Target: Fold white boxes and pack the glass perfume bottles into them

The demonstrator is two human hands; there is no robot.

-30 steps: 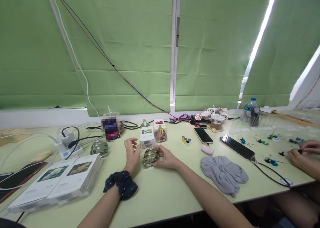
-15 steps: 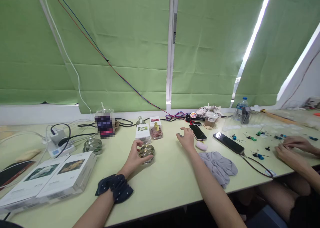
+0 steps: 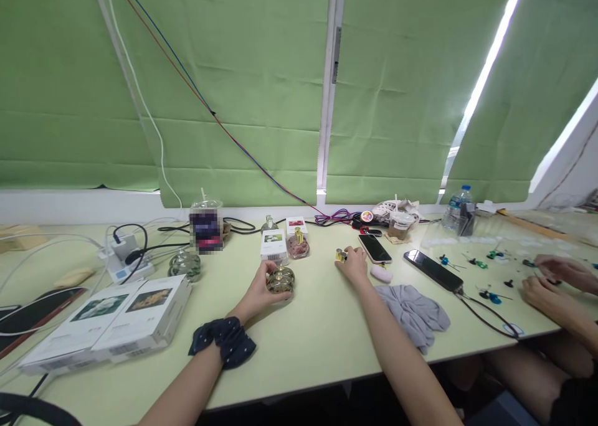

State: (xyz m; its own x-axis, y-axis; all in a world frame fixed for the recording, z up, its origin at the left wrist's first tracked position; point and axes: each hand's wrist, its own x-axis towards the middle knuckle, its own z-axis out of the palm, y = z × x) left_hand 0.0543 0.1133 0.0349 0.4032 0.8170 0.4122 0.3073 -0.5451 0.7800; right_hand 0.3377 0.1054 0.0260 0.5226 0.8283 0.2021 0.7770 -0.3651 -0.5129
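My left hand (image 3: 255, 294) curls round the bottle (image 3: 282, 281); my right hand (image 3: 355, 265), half curled, is at the caps (image 3: 340, 255), grip unclear. Bunched close, they could topple if nudged.

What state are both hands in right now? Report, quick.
Left hand: holding the glass bottle.
Right hand: at the gold caps; whether gripping one cannot be told.

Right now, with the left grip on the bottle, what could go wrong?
The right grip is at small gold caps clustered together, so one might tip or roll. The glass bottle stands just in front of a white box; if the left grip pushes forward, they could knock together.
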